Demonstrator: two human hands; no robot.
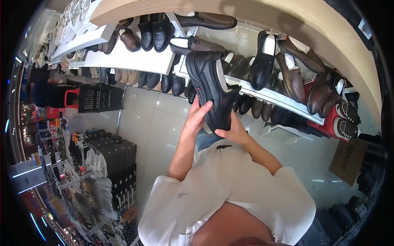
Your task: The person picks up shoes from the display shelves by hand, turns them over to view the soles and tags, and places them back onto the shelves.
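Note:
Both my hands hold a black leather shoe [208, 88] up in front of the shelf, with a pale lining showing in its opening. My left hand [197, 117] grips its left side, thumb lying across the black upper. At the shoe's lower end, my right hand [234, 130] is wrapped round it from the right, thumb on the bottom edge. Just behind the held shoe, a brown shoe [201, 45] rests on the shelf. To the right stands a black loafer [262, 67] with a white insert.
A white shelf [131, 61] carries more dark shoes. Brown shoes [293, 78] stand at the right above a cardboard box [349, 160]. At the left are a black basket [100, 98], a person in dark clothes [45, 94] and stacked shoe boxes [108, 151]. A wooden edge [303, 22] curves overhead.

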